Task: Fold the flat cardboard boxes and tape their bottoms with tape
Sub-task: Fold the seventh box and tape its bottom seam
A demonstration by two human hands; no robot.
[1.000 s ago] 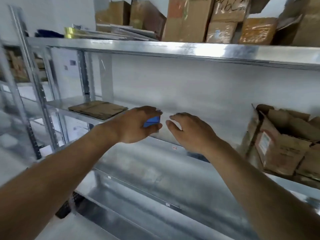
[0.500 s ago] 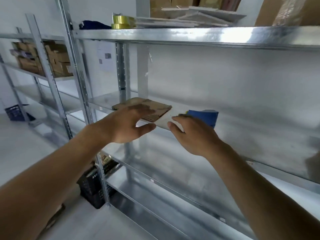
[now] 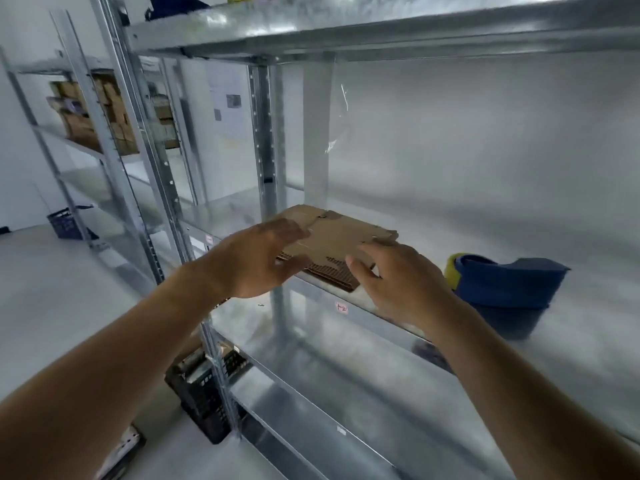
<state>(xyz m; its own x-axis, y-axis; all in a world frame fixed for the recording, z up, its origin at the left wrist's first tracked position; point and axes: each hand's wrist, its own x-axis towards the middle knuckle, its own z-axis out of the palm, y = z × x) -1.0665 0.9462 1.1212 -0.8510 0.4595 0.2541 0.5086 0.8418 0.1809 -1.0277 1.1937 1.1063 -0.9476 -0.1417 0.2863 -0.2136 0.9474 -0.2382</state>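
While the big galvanized metal rack [image 3: 381, 32] takes up most of the view, the thing that matters is the small stack of flat cardboard boxes [image 3: 341, 242] lying on its middle shelf [image 3: 391, 327], close to the front edge and just right of an upright post. It's plain brown card, pretty worn, with notched flap edges along the top sheet and the corrugated ends of the lower sheets showing at the front. To the right of it on the same shelf sits a blue tape dispenser [image 3: 509, 289] with a yellowish roll at its left end, near the stack but not touching. The person's left hand [image 3: 256, 261] is at the stack's left corner, fingers spread and only loosely bent, thumb under the front edge, though it's blurry so actual contact is hard to call. The right hand [image 3: 401, 282] is at the right front corner, fingers relaxed and gripping nothing.
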